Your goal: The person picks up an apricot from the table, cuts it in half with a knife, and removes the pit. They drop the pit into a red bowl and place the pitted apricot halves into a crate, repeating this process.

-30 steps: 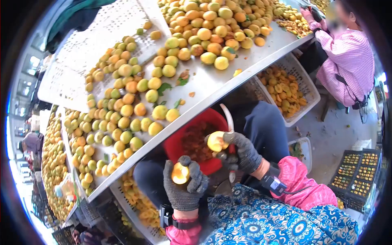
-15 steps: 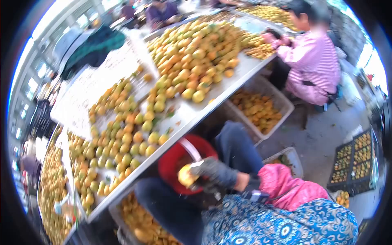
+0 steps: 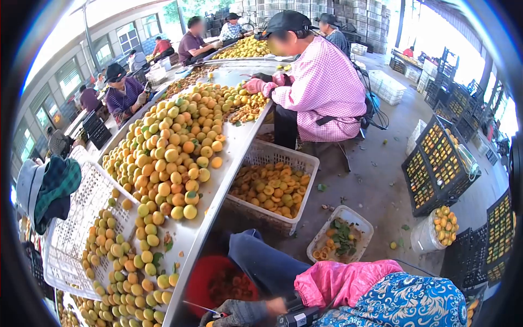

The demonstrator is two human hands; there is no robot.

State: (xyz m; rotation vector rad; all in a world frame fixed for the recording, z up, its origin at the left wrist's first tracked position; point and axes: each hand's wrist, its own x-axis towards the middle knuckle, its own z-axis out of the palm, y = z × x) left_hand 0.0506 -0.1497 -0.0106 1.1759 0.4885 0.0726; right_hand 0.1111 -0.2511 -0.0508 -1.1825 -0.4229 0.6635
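Note:
My right hand (image 3: 239,313), in a grey glove, comes in from the right at the bottom edge. Its fingers are closed around the handle of a thin-bladed knife (image 3: 201,307), with a bit of red at the handle. A sliver of yellow fruit (image 3: 210,324) shows beneath this hand, cut off by the frame. Just above the hand is a red bucket (image 3: 195,280) with orange fruit pieces inside. My left hand is out of view. Alongside stands a metal table (image 3: 212,196) with heaps of yellow-orange fruit (image 3: 163,158).
A crate (image 3: 310,177) of halved fruit stands beside the table, near a small tray (image 3: 368,231) with leaves. A person in pink check (image 3: 329,87) sits beyond. Black crates (image 3: 436,169) and a full white bucket (image 3: 425,237) are at the right.
The view has swung right and up, showing more floor and people. My gloved hand now appears lower, at the bottom edge. The fruit it held up in front is now mostly out of view.

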